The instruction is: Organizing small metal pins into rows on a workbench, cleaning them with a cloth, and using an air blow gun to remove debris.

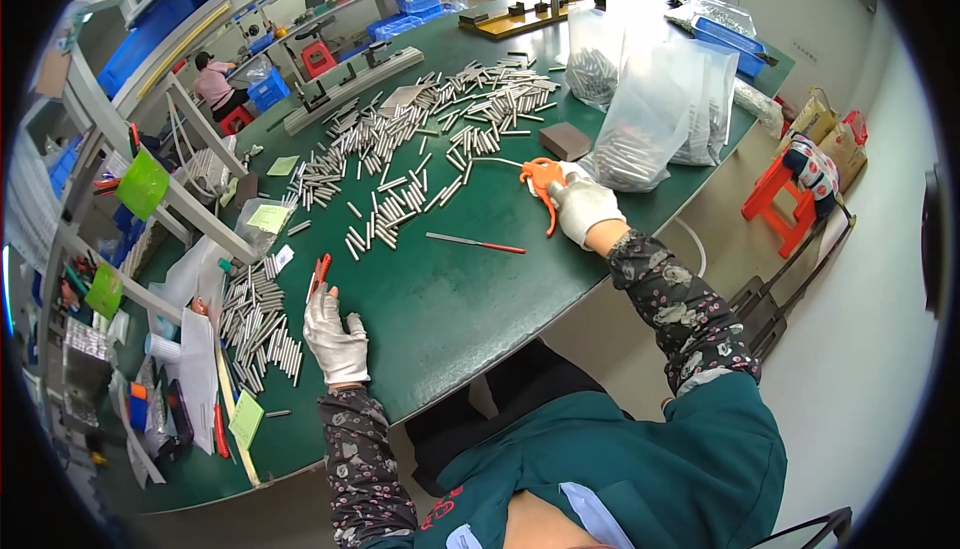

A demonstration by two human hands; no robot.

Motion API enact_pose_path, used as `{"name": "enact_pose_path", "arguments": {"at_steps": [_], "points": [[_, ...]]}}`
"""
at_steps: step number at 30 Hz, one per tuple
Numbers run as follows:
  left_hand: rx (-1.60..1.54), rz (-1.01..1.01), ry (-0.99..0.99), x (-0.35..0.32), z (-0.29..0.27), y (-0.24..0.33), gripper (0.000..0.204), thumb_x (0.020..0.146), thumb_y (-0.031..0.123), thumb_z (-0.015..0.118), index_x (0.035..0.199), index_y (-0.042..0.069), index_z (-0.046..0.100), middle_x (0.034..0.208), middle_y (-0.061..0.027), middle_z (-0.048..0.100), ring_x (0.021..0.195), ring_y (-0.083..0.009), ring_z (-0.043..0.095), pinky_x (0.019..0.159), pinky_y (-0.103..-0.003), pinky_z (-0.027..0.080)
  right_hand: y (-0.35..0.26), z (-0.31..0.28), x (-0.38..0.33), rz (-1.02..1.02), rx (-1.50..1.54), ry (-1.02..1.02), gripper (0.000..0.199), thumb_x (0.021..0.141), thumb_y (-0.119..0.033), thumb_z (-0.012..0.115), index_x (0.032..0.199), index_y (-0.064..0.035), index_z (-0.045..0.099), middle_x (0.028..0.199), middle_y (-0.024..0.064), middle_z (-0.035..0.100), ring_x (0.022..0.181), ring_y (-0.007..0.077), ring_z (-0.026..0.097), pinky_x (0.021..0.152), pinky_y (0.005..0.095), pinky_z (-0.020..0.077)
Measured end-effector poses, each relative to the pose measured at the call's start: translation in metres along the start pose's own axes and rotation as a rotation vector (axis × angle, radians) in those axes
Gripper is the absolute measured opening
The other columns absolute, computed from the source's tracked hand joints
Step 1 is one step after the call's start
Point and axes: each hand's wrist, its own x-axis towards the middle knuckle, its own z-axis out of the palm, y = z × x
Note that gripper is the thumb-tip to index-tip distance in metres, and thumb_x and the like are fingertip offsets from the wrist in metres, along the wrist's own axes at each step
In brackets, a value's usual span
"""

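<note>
My right hand (588, 211), in a white glove, is closed round an orange air blow gun (543, 181). The gun's thin nozzle points left toward the loose metal pins (475, 141). My left hand (335, 337), also gloved, rests at the left of the green table (450, 319) with its thumb apart from the fingers. By its fingertips lies a red-handled tool (320, 271), partly hidden by the glove. Another pile of pins (262, 324) sits just left of this hand. Between my hands a thin file (475, 243) with a red handle lies flat.
Clear plastic bags of metal pins (640, 139) stand at the right, beside a brown block (565, 141). A blue tray (730, 41) is behind them. Left are a metal rack (185, 184) and papers (200, 369). An orange stool (780, 199) stands right; a person (215, 84) sits far left.
</note>
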Motion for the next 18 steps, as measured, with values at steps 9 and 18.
{"name": "enact_pose_path", "arguments": {"at_steps": [9,18], "points": [[-0.036,-0.006,0.039,0.003,0.004,-0.001,0.046,0.066,0.002,0.065,0.111,-0.001,0.059,0.120,-0.0181,0.058,0.110,-0.0360,0.055,0.095,-0.043,0.046,0.009,-0.007,-0.020,0.096,0.000,0.047,0.043,0.086,-0.009,0.049,0.128,-0.0195,0.053,0.107,0.0188,0.059,0.098,0.0357,0.062,0.077,0.0457,0.0514],[-0.040,-0.023,0.027,0.002,0.007,-0.002,0.046,0.065,0.003,0.067,0.110,0.000,0.060,0.121,-0.0169,0.058,0.110,-0.0349,0.056,0.095,-0.043,0.047,0.018,-0.007,-0.051,0.217,-0.112,-0.015,0.041,0.088,-0.010,0.048,0.128,-0.0144,0.051,0.108,0.0139,0.061,0.102,0.0307,0.062,0.079,0.0432,0.0531]]}}
